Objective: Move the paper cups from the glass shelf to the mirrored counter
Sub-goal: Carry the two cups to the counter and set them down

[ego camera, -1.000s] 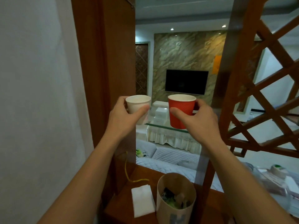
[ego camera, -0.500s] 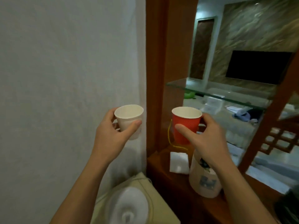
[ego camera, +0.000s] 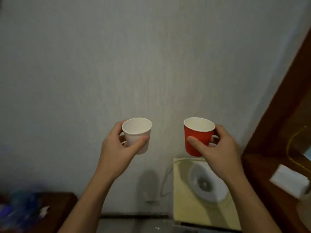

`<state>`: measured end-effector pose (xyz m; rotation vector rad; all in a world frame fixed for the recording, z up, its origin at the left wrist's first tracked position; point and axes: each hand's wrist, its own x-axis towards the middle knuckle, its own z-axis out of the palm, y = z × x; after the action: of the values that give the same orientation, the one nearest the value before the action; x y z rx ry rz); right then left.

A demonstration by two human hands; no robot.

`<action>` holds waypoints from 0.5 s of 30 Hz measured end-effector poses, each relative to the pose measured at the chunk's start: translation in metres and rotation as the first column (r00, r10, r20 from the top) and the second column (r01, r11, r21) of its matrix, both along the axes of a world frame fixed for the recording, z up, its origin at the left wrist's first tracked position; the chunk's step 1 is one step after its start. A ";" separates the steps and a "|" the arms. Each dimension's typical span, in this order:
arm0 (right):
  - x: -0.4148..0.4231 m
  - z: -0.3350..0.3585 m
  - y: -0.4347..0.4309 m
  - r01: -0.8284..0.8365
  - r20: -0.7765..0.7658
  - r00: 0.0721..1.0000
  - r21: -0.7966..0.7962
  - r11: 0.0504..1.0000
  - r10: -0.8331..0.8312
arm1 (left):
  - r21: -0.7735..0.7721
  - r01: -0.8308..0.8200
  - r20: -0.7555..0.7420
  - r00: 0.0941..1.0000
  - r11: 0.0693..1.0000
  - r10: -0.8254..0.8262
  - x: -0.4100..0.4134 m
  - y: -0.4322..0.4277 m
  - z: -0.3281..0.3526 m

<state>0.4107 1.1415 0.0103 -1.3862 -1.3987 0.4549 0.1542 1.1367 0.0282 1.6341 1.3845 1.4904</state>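
Step in hand: carrying both paper cups through the air toward the mirrored surface. This is a judgement, since neither that surface nor the glass shelf is in view.
Left hand: the left hand (ego camera: 117, 148) grasps the white cup (ego camera: 137, 135), thumb across the near wall and fingers curled round the far side.
Right hand: the right hand (ego camera: 218, 148) grasps the red cup (ego camera: 197, 137) the same way, thumb on the near wall.
Where the cups are: both are in the air in front of the plain wall (ego camera: 151, 64), upright with mouths up. The white cup is at 9 o'clock from the red one and well apart from it.
Below: a pale yellow appliance (ego camera: 188, 199) sits at 6 o'clock under the red cup.
At 3 o'clock: a dark wooden frame (ego camera: 286, 115), with a white folded paper (ego camera: 289, 180) at 4 o'clock.
At 8 o'clock: dark wooden furniture (ego camera: 58, 207) bearing blurred blue things.
Grip advice: paper walls buckle, so a light squeeze low on each wall is best.
Carry advice: rims level, the cups kept apart, and the eyes should find the surface before either cup goes down.
Placing advice: base flat first, then let go, one cup beside the other.
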 end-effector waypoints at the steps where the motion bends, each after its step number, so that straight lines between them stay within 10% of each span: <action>1: -0.018 -0.002 0.002 -0.051 0.005 0.999 0.002 0.999 0.051 | -0.003 -0.043 0.001 0.999 0.999 0.043 -0.016 -0.012 -0.001; 15: -0.309 -0.020 -0.049 -0.717 0.025 0.695 -0.050 0.696 0.718 | -0.033 -0.676 0.002 0.737 0.736 0.676 -0.244 -0.226 -0.025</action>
<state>0.1017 1.0924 -0.0098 -0.8133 -1.9655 0.9672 -0.0895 0.9106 0.0034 1.1196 2.1302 1.8344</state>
